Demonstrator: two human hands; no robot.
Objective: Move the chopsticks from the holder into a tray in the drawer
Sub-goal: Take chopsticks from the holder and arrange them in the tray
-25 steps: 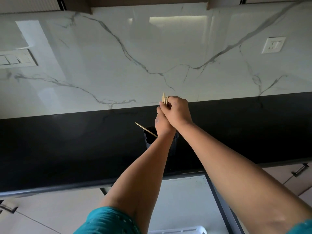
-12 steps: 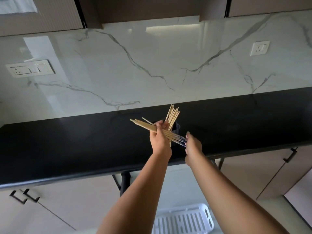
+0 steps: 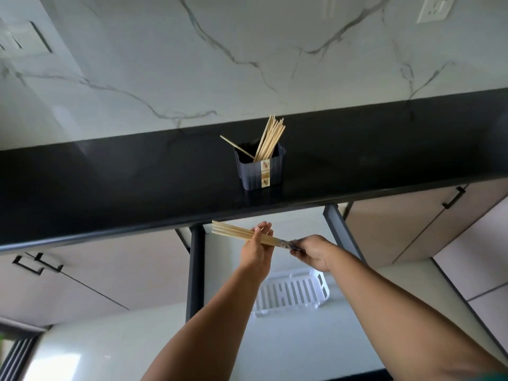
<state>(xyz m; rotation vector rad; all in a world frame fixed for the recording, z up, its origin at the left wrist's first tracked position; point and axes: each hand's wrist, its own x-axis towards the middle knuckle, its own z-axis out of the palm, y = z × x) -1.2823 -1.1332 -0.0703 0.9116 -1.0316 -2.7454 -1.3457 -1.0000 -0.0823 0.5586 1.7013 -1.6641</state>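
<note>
A dark ribbed holder (image 3: 259, 171) stands on the black countertop (image 3: 110, 185) with several wooden chopsticks (image 3: 270, 138) still leaning in it. A bundle of chopsticks (image 3: 233, 232) lies level below the counter edge, over the open drawer. My left hand (image 3: 257, 247) holds the bundle near its middle, fingers wrapped over it. My right hand (image 3: 312, 251) grips the patterned dark end of the same bundle. A white slotted tray (image 3: 291, 294) sits on the drawer floor directly beneath my hands.
The open drawer has dark metal side rails (image 3: 195, 270) on the left and right. Beige cabinet fronts with black handles (image 3: 38, 264) flank it. A marble backsplash with a socket (image 3: 434, 8) rises behind the counter.
Both hands have carried the bundle down from the holder to below the counter edge, above the drawer. The view has tilted down, showing the holder standing free and more of the tray.
</note>
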